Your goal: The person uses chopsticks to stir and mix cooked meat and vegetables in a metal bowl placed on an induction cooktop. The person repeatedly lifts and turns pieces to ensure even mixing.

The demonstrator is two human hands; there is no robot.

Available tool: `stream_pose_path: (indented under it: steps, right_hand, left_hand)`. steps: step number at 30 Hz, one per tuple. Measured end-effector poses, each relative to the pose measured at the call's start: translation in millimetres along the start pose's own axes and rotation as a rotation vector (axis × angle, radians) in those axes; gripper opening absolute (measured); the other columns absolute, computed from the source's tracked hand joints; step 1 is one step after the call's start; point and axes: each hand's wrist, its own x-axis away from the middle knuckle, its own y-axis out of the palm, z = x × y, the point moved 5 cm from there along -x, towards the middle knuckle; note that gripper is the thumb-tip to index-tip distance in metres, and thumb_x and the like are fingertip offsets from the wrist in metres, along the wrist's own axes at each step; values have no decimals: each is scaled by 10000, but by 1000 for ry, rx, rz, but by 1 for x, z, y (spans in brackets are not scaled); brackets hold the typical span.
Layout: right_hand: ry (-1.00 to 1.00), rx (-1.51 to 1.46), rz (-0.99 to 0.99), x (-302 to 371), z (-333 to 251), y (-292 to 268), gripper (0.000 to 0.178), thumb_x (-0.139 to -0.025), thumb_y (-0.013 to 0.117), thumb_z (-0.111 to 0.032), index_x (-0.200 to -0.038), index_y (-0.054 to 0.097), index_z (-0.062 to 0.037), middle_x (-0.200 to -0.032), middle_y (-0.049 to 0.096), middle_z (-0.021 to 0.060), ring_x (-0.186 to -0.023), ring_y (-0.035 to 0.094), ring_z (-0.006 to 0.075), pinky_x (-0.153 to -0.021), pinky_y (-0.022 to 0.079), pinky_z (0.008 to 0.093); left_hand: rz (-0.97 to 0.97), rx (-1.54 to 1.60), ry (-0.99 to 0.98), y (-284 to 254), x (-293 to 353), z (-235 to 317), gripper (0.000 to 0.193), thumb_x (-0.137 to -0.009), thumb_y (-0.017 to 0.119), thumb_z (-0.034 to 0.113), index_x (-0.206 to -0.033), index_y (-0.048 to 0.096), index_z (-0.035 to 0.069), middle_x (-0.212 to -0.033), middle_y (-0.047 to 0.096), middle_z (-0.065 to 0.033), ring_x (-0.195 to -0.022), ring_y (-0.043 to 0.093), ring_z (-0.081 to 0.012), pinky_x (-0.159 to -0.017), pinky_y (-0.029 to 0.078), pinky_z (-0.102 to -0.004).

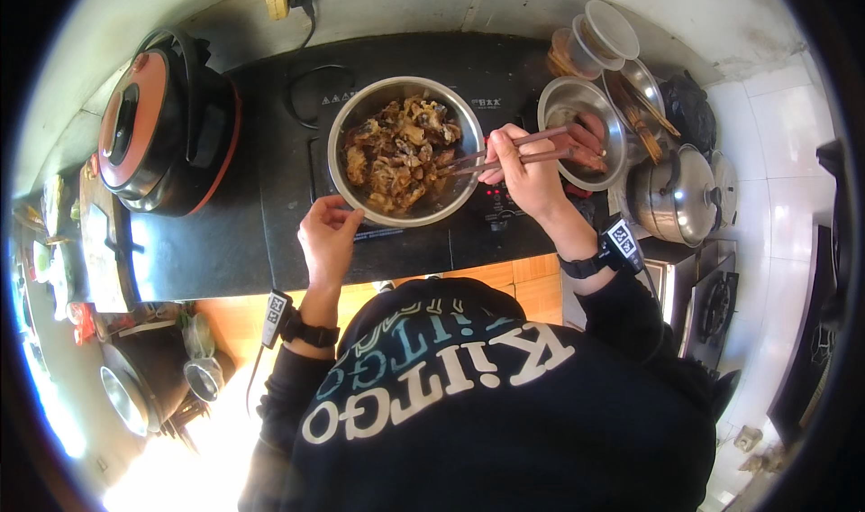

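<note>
From the head camera, looking straight down, a wide, shallow stainless-steel bowl (405, 150) heaped with browned, glistening pieces of cooked food (399, 154) sits in the middle of a black countertop (207, 251), on a flat black induction hob (487, 214) with small red lights at its near edge. The person's left hand (327, 239) rests against the bowl's near-left rim, fingers curled onto the metal edge, apparently to steady the bowl; whether the grip is a firm clasp or a light touch cannot be told. The right hand (527, 174), just right of the bowl, is closed around a pair of long dark reddish-brown chopsticks (505, 150), held near their thick ends so that the tips reach leftwards over the right rim and into the food. Both wrists carry black bands with small tagged devices. Beyond the right hand, to the right, a smaller steel bowl (584, 132) holds a few pinkish-red pieces, close enough for the chopsticks to reach. Farther right stand a lidded steel pot (678, 196) and a steel dish with more utensils (641, 106), with clear plastic tubs (596, 39) at the far edge. On the far left of the countertop sits a round cooker with an orange-red lid and black body (162, 124), its cord running to a wall socket.
</note>
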Motion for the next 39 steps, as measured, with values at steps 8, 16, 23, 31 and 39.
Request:
stream_pose_path:
  steps: [8, 16, 23, 31, 39]
  right_hand:
    - [-94, 41, -45, 11, 2, 20, 298, -992, 493, -189, -794, 565, 22, -695, 598, 72, -568, 647, 133, -508, 512, 215]
    - [-26, -25, -79, 6, -9, 5, 317, -1010, 449, -220, -802, 547, -1, -657, 583, 41, -570, 635, 102, -509, 499, 188]
    - [38, 9, -164, -6, -6, -4, 305, -1014, 446, -230, -820, 539, -15, -712, 572, 23, -575, 620, 101, -495, 485, 181]
    - [256, -54, -237, -44, 43, -16, 377, -1020, 416, -287, -843, 564, 10, -725, 617, 89, -639, 684, 176, -532, 562, 221]
    - [620, -256, -189, -88, 69, -28, 381, -985, 468, -283, -800, 515, 46, -732, 620, 162, -653, 697, 332, -532, 597, 299]
  left_hand:
    - [-26, 13, -9, 1, -2, -1, 223, -760, 741, 61, -925, 628, -39, -714, 679, -67, -597, 589, -72, -573, 469, -210]
    - [-34, 14, -15, 1, -2, 3, 233, -760, 742, 60, -939, 627, -35, -722, 684, -68, -609, 597, -72, -576, 473, -211]
    - [-17, -18, -7, -1, -4, 1, 265, -751, 752, 76, -962, 633, -33, -728, 684, -66, -617, 600, -75, -578, 474, -214]
    - [-25, -4, -35, 0, -4, -5, 273, -750, 754, 90, -963, 635, -32, -737, 690, -71, -622, 607, -83, -596, 483, -221]
    - [-30, 10, -22, 0, -4, -5, 261, -756, 747, 89, -959, 634, -31, -735, 692, -75, -613, 604, -81, -596, 483, -222]
